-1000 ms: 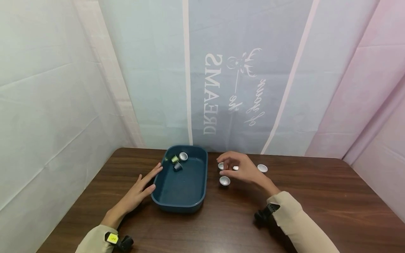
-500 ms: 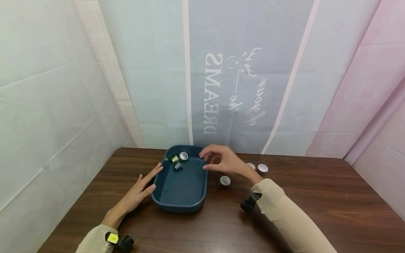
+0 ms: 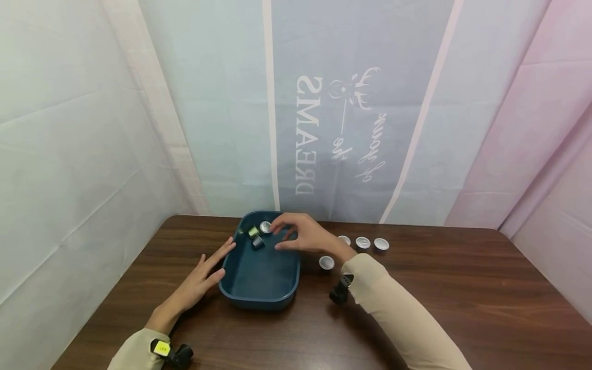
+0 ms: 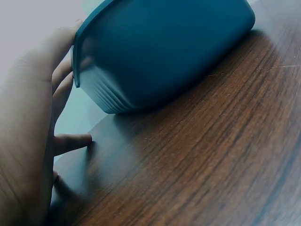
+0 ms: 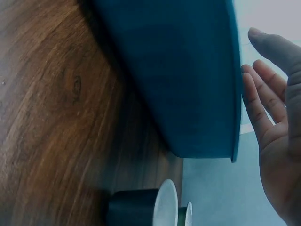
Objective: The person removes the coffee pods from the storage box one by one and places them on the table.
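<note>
My left hand (image 3: 196,282) rests at the left side of a blue tray (image 3: 263,297), its fingers stretched along the rim. The left wrist view shows fingertips at the tray's edge (image 4: 76,61). My right hand (image 3: 302,234) hovers over the tray's far right, thumb and fingers apart; nothing shows between them in the right wrist view. Inside the tray lie a silver-lidded coffee capsule (image 3: 265,227), a green capsule (image 3: 253,232) and a dark grey capsule (image 3: 257,242), just left of my right fingertips.
Several coffee capsules stand lid up right of the tray: a near one (image 3: 326,263), a middle one (image 3: 363,243), an outer one (image 3: 381,244) and one partly behind my right wrist (image 3: 344,240). Fabric curtains (image 3: 342,128) rise behind the wooden table (image 3: 462,288).
My right hand has moved left from among the capsules on the table to above the tray, uncovering capsules behind it. The left hand stays at the rim.
</note>
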Tool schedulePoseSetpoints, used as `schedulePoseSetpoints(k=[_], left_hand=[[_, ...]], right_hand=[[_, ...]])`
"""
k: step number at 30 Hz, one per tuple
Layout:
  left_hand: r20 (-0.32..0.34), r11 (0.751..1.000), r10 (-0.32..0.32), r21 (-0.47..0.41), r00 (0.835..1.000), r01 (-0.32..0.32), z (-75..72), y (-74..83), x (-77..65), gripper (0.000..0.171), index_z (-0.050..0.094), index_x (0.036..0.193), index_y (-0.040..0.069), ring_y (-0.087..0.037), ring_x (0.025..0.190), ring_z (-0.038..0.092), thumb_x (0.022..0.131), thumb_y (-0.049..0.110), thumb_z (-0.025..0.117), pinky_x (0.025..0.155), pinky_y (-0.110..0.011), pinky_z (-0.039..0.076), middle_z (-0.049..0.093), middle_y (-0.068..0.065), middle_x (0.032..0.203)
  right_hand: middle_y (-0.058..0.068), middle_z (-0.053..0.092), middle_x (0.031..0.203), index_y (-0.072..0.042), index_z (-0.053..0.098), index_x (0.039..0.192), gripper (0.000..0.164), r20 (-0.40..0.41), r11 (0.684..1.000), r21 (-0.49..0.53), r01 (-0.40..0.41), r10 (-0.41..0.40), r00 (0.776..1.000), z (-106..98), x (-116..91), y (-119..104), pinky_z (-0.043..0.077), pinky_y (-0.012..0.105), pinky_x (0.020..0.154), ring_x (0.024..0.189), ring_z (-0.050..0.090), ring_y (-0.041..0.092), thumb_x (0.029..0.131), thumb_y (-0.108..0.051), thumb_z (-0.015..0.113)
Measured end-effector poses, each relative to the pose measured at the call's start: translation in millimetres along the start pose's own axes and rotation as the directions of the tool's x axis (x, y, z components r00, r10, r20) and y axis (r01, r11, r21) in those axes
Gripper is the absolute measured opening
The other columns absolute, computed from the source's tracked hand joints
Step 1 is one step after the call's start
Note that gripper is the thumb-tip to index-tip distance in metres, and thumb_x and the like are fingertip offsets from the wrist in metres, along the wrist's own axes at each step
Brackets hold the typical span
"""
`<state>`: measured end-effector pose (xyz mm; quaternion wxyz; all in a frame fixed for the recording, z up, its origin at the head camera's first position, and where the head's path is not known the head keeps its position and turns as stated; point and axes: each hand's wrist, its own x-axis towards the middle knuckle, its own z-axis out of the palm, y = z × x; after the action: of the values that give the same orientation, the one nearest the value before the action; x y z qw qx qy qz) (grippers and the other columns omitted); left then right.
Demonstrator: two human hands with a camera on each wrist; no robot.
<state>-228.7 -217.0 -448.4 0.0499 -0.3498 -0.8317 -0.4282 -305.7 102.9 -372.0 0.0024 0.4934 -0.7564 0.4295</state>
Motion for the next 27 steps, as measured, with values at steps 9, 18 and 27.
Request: schedulePoseSetpoints(k=[9,18,27], left_hand=[[0.001,1.000,-0.017,0.008,1.000,0.017,-0.7,-2.3,-0.9,0.058,0.025,0.153,0.019,-0.038,0.142,0.014,0.100,0.007,0.043,0.092,-0.079,-0.005,0.013,-0.003,0.159],[0.003,1.000,-0.022,0.006,1.000,0.022,-0.5,0.0,-0.6,0.057,0.025,0.153,0.019,-0.036,0.143,0.014,0.100,0.007,0.044,0.093,-0.078,-0.005,0.014,-0.003,0.159],[0.007,1.000,-0.021,0.004,1.000,0.021,0.5,-2.1,-0.1,0.057,0.025,0.153,0.019,-0.038,0.142,0.014,0.100,0.009,0.044,0.092,-0.078,-0.005,0.014,-0.004,0.159]], right_hand=[[0.010,0.062,0.114,-0.004,0.061,0.119,0.043,0.101,1.000,-0.017,-0.015,0.016,0.995,14.5,16.5,5.1,0.053,0.024,0.078,0.103,0.061,0.029,0.081,-0.013,0.078],[0.001,0.059,0.120,-0.010,0.059,0.124,0.046,0.191,0.996,-0.085,-0.022,0.038,0.981,22.9,34.8,11.3,0.052,0.026,0.081,0.108,0.059,0.024,0.082,-0.010,0.077],[0.003,0.053,0.128,-0.008,0.056,0.129,0.052,0.268,0.987,-0.141,-0.082,0.118,0.956,25.6,46.7,13.4,0.051,0.031,0.087,0.116,0.054,0.025,0.081,-0.003,0.076]])
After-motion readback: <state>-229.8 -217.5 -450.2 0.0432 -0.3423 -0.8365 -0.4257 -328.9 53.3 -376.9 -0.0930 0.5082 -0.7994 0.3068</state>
